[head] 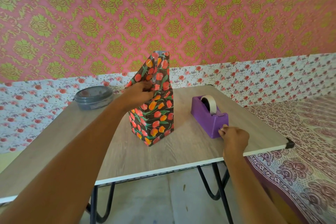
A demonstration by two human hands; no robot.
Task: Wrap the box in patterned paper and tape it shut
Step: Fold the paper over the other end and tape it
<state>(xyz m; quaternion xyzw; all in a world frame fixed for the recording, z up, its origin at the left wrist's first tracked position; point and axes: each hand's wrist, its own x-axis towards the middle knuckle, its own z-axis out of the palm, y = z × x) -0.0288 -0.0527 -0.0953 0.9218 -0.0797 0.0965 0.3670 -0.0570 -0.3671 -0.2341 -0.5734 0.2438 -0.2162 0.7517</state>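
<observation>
Left hand (pixel 141 92) pinches tulip paper (pixel 158 67) atop box (pixel 152 123) — keep it taut. Right hand (pixel 234 137), right of box, curls at tape dispenser (pixel 209 114) — grip unclear; draw tape steadily.

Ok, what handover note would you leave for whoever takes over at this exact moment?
Left hand pinches the tulip-print wrapping paper at the top of the box.
Right hand is curled at the cutter end of the purple tape dispenser; no tape strip visible in it.
Box stands upright on the table, sides wrapped.
Left: fold down the standing top flap, tape it shut.
</observation>
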